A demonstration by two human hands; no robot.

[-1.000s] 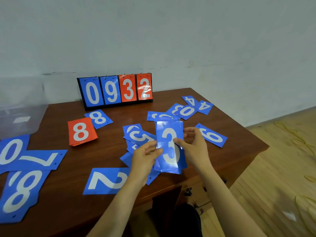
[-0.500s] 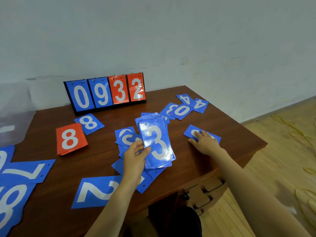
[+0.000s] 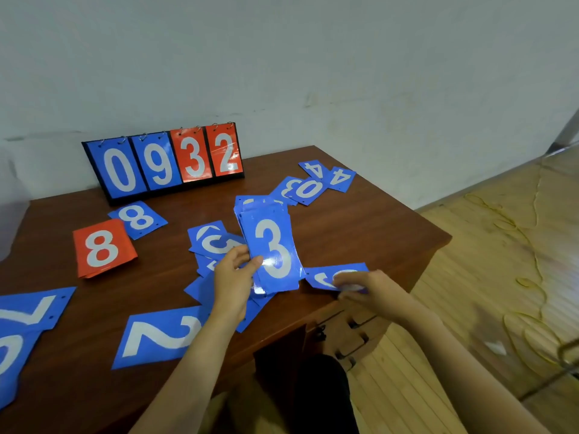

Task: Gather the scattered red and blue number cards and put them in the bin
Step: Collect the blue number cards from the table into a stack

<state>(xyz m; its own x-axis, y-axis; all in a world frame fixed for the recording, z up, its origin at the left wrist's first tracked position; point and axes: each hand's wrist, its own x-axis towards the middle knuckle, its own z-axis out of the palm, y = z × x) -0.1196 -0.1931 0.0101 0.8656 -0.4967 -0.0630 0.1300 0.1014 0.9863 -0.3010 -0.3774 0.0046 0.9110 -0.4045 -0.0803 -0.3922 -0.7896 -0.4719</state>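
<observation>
My left hand (image 3: 233, 277) grips a stack of blue cards (image 3: 271, 252) with a white 3 on top, held above the table's middle. My right hand (image 3: 372, 292) pinches a single blue card (image 3: 322, 275) just right of the stack, lifted off the table near its front right edge. Loose blue cards lie beneath the stack (image 3: 213, 239). More lie around: a blue 8 (image 3: 138, 219), a red 8 (image 3: 101, 249), a blue 2 (image 3: 156, 336), a blue 7 (image 3: 31, 308), a 0 and 3 (image 3: 305, 189) and two 4s (image 3: 340, 178) at the far right. The bin (image 3: 11, 214) shows only as a clear edge at far left.
A flip scoreboard (image 3: 166, 162) reading 0932 stands at the back of the brown table (image 3: 376, 227), against the wall. Drawers with handles (image 3: 351, 336) sit under the front right. The wooden floor to the right has yellow cord (image 3: 529, 324) lying on it.
My right hand left the stack, reached right to a blue card on the table, then lifted it and drew it back toward the stack. The left hand kept the stack.
</observation>
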